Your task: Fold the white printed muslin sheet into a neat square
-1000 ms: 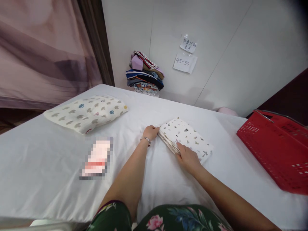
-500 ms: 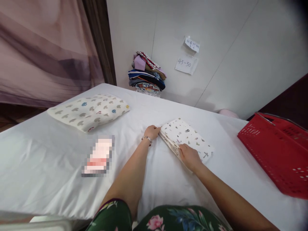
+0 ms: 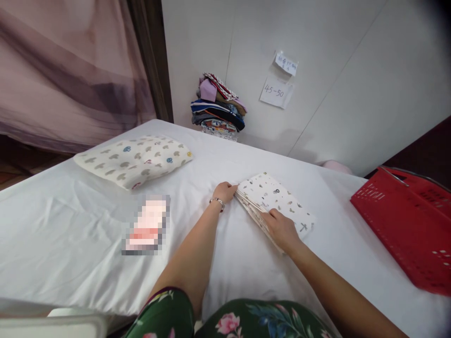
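Observation:
A folded white cloth with small printed figures (image 3: 282,195) lies on the white-covered surface, right of centre. My left hand (image 3: 225,192), a bracelet at its wrist, pinches the cloth's left corner between thumb and fingers. On the near edge, where several layers show, my right hand (image 3: 282,227) is closed round the cloth, its thumb on top. Some of its fingers are hidden under the fabric.
A patterned cushion-like cloth (image 3: 134,159) lies at the left, with a blurred-out flat object (image 3: 148,225) nearer. The red basket (image 3: 405,225) stands at the right. Beyond the white surface (image 3: 88,234) is a clothes stack (image 3: 218,108) by the wall.
My right hand has shifted slightly along the near edge, and the layers there look a little more spread. My left hand keeps its corner. The whole view has moved slightly.

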Demonstrator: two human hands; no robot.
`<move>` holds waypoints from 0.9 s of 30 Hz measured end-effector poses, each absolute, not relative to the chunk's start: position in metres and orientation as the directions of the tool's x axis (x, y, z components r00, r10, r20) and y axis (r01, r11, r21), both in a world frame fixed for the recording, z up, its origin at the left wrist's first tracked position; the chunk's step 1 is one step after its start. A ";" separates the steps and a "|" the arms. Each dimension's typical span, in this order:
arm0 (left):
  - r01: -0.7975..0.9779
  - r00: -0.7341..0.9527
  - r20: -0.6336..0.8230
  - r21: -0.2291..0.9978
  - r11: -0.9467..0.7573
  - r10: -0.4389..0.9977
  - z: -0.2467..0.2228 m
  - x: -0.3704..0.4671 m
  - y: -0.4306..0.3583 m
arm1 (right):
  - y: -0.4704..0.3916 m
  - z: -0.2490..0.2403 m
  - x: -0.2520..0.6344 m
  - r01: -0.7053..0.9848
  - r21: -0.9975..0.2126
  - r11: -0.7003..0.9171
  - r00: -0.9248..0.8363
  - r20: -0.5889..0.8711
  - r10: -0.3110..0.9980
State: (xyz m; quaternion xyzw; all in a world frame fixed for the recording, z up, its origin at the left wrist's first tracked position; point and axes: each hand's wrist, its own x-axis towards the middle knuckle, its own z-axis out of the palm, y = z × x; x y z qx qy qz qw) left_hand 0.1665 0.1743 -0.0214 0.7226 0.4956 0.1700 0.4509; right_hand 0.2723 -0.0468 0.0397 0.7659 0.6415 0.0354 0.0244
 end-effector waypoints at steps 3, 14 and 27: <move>0.560 0.450 -0.200 0.822 -0.100 0.870 -0.022 0.166 0.174 | -0.045 0.036 0.269 0.969 0.111 -0.219 0.221 -0.011 0.975; 0.557 0.453 -0.203 0.825 -0.098 0.868 -0.020 0.166 0.173 | -0.039 0.024 0.266 0.953 0.121 -0.277 0.284 -0.051 0.957; 0.560 0.465 -0.217 0.823 -0.096 0.858 -0.026 0.167 0.176 | -0.045 0.032 0.273 0.975 0.091 -0.202 0.204 -0.021 0.979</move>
